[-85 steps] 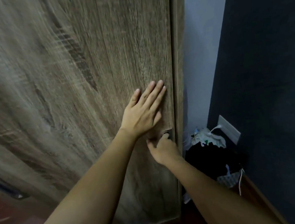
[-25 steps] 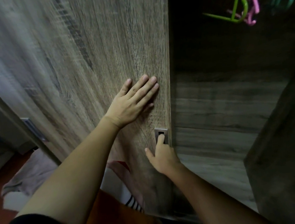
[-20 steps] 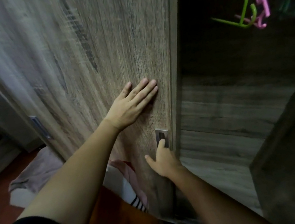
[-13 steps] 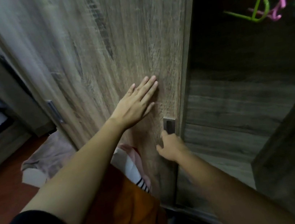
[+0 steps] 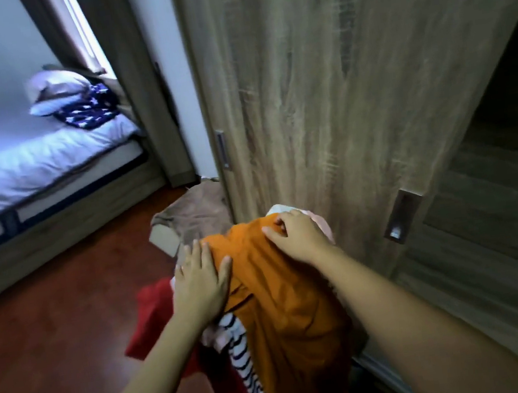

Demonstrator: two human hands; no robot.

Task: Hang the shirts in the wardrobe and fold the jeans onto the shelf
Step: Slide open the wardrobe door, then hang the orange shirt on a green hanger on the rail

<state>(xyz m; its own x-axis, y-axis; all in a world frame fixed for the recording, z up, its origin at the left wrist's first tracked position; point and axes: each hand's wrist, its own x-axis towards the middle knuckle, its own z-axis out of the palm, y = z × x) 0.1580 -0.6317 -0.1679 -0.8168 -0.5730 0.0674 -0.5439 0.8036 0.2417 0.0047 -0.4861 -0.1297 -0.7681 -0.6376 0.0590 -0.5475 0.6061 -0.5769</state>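
in front of the wardrobe's sliding door, a heap of clothes rises, an orange shirt draped on top. the right hand curls its fingers into the shirt's upper edge, gathering the cloth. the left hand lies flat and relaxed on the heap just beside it, thumb touching the orange. a striped garment and a red garment lie tangled beneath. because the layers overlap, lifting the shirt may drag these along and spill them onto the floor. the open wardrobe is dark at right.
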